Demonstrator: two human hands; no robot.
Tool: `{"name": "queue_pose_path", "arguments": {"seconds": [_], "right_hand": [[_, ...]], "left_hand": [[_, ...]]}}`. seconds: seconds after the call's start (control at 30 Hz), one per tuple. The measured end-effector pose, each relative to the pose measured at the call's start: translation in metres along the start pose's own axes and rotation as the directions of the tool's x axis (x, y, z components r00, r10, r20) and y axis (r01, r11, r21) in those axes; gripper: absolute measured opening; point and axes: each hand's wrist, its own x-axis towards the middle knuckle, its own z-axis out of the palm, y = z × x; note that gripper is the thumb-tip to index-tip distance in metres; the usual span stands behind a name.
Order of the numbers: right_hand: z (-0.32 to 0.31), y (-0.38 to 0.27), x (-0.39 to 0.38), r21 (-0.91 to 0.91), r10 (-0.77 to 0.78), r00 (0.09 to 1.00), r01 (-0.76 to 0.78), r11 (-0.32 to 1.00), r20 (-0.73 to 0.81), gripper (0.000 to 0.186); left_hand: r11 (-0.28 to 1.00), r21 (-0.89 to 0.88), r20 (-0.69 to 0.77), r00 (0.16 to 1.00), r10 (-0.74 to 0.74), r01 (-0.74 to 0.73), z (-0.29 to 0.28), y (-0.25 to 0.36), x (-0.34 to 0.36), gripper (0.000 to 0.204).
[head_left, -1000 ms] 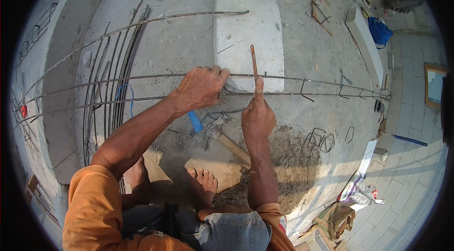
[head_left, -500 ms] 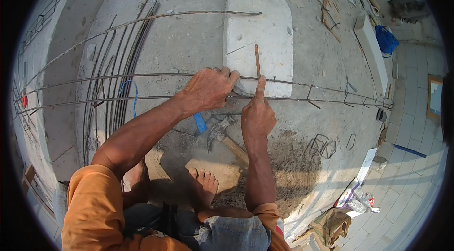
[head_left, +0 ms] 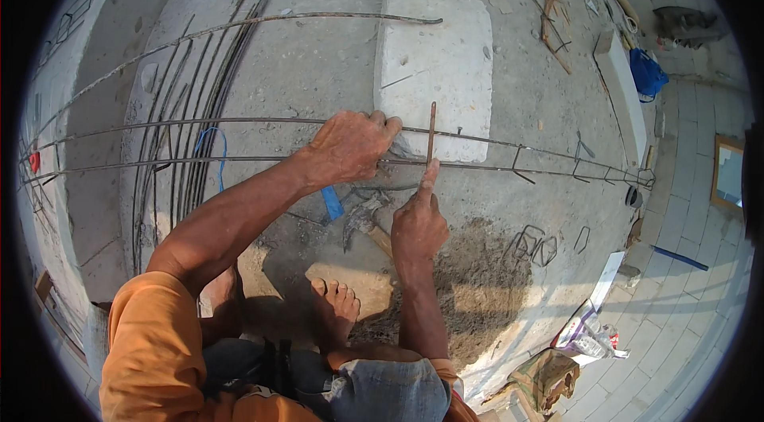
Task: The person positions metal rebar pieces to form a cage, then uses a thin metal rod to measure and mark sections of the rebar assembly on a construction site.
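Note:
Two long thin steel bars run across in front of me, a far bar [head_left: 263, 120] and a near bar [head_left: 263, 159]. Bent wire stirrups [head_left: 517, 159] join them toward the right. My left hand [head_left: 354, 145] is closed around the far bar near the middle. A thin rust-brown strip [head_left: 432, 126], shaped like a hacksaw blade, lies crosswise over the bars. My right hand [head_left: 419, 229] pinches its near end, index finger stretched along it. Beyond and partly under the bars lies a pale concrete slab [head_left: 442, 48].
A hammer [head_left: 362, 221] and a blue piece [head_left: 332, 203] lie near my bare foot [head_left: 338, 307]. Several loose bars [head_left: 215, 80] rest at the left beside a concrete ledge [head_left: 107, 104]. Bent wire rings [head_left: 535, 247] lie right, a blue bag [head_left: 649, 73] farther off.
My right hand has drawn back toward me with the rust-brown strip, whose far end is now nearer the bars. The left hand keeps its grip on the bar.

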Motion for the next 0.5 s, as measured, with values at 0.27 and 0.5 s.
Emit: {"name": "queue_pose_path", "arguments": {"seconds": [0.27, 0.5], "right_hand": [[-0.002, 0.011, 0.014, -0.046, -0.037, 0.999, 0.036, 0.998, -0.027, 0.081], [-0.012, 0.005, 0.024, -0.116, -0.011, 1.0, 0.013, 0.993, 0.022, 0.086]], "left_hand": [[1.0, -0.001, 0.027, 1.0, -0.006, 0.006, -0.001, 0.005, 0.003, 0.054], [1.0, 0.022, 0.02, 1.0, -0.004, 0.004, 0.0, 0.01, 0.004, 0.057]]}}
